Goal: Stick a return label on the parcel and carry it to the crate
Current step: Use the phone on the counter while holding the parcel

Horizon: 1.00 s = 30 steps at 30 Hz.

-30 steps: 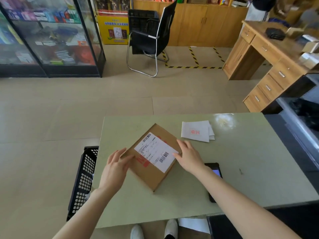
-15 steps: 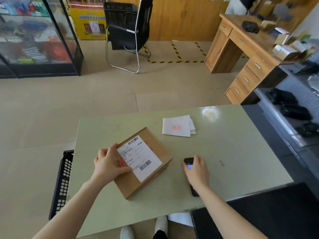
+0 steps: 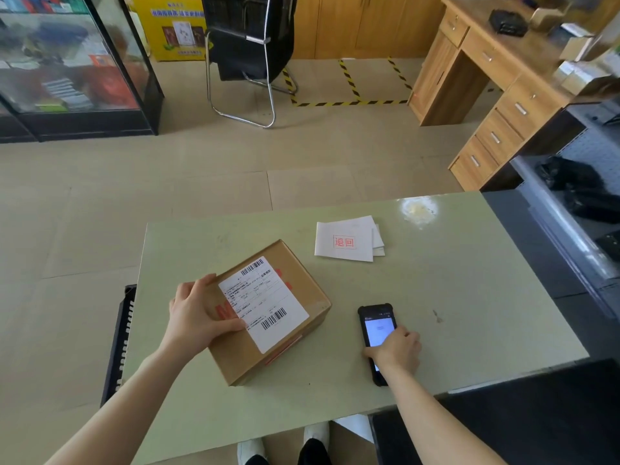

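Right hand (image 3: 397,350) to phone (image 3: 377,320), left (image 3: 198,313) (gripping) parcel (image 3: 302,286)

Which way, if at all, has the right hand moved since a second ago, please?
Yes: the right hand left the parcel and moved right, onto the phone.

A cardboard parcel (image 3: 235,352) lay skewed on the pale green surface (image 3: 436,280), a white shipping label (image 3: 265,303) with barcodes on its top. The left hand (image 3: 198,313) gripped the parcel's left corner, thumb resting on top at the label's edge. Right of the parcel and apart from it, the right hand (image 3: 397,352) held the near end of a black phone (image 3: 377,325) that lay flat, its screen lit. Beyond the parcel sat a small stack of white return labels (image 3: 345,241), red-stamped. A black crate (image 3: 120,340) stood on the floor against the surface's left side.
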Motion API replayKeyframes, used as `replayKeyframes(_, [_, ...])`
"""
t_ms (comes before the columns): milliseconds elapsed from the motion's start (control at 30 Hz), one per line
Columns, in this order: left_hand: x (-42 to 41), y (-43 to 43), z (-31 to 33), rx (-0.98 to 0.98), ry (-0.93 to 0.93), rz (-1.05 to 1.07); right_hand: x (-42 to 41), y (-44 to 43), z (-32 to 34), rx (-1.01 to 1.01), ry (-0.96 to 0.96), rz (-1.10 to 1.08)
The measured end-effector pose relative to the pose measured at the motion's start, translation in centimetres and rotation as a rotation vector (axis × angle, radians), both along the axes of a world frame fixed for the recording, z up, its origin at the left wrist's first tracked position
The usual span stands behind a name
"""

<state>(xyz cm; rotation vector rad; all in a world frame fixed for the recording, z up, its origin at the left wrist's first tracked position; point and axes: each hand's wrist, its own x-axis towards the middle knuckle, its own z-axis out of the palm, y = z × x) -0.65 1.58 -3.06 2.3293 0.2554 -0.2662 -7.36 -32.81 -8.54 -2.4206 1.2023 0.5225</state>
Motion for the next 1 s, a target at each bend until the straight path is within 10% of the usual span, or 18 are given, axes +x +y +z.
replayKeyframes(1000, [-3.3,-0.5,2.5,0.051,-0.215,-0.039,-3.8,4.7,11.1,0.209,-0.439,0.212])
